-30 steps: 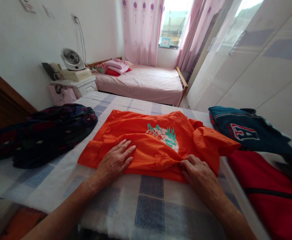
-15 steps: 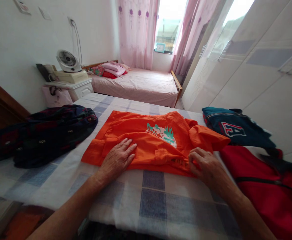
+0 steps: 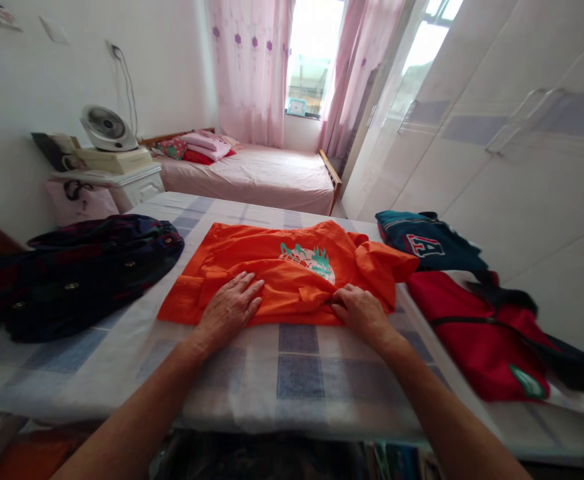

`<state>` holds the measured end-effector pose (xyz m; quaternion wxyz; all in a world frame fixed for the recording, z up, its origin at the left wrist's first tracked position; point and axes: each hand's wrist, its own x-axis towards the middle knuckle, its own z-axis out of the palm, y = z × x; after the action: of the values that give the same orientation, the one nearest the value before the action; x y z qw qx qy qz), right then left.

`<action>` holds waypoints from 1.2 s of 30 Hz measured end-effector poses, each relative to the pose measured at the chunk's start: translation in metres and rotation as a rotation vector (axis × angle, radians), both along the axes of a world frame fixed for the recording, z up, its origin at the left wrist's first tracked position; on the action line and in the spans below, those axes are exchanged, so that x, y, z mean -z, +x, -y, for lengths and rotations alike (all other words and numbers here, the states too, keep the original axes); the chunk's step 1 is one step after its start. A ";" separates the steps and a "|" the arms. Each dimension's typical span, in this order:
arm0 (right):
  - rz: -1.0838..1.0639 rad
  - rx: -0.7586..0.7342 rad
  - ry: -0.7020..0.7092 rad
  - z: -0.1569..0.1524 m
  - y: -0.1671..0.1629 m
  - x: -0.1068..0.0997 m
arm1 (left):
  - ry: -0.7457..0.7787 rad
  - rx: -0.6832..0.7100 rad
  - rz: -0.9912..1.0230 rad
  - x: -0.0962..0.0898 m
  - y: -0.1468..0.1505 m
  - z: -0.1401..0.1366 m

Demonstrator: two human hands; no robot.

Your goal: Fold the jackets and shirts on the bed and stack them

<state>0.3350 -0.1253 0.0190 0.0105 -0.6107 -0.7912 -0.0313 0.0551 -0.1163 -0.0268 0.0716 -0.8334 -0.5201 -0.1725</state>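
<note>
Crosswise on the desk [image 3: 252, 393], an orange printed shirt [image 3: 292, 300] lies under both hands.

Its long axis runs left to right, with most of the cloth beyond the fingers, away from the body. On the near left part, the left hand [image 3: 231, 308] rests flat, fingers slightly apart and holding nothing. The right hand [image 3: 365, 312] has its fingers drawn together, apparently pinching a fold near the front edge; it sits nearer the green-and-white print [image 3: 312, 263] and nearer the loose sleeve [image 3: 387, 260], which points off to the right.
</note>
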 end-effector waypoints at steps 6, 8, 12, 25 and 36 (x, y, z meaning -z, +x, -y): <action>0.139 0.023 -0.028 -0.006 -0.011 -0.007 | 0.019 0.024 0.050 0.007 -0.003 -0.003; 0.147 0.002 -0.020 -0.006 -0.010 -0.006 | 0.013 0.026 0.042 0.007 -0.003 -0.004; 0.132 -0.054 0.066 0.002 -0.005 0.001 | -0.013 0.027 0.050 0.004 -0.003 -0.001; 0.002 -0.222 0.368 0.018 0.021 0.004 | -0.002 0.021 0.096 0.005 -0.004 -0.002; -0.614 -0.098 0.160 -0.013 0.028 -0.001 | -0.023 0.378 -0.031 -0.045 0.081 0.035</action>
<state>0.3632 -0.1124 0.0201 0.2981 -0.5499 -0.7747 0.0927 0.1365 -0.1510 0.0182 0.0365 -0.9196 -0.3550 -0.1639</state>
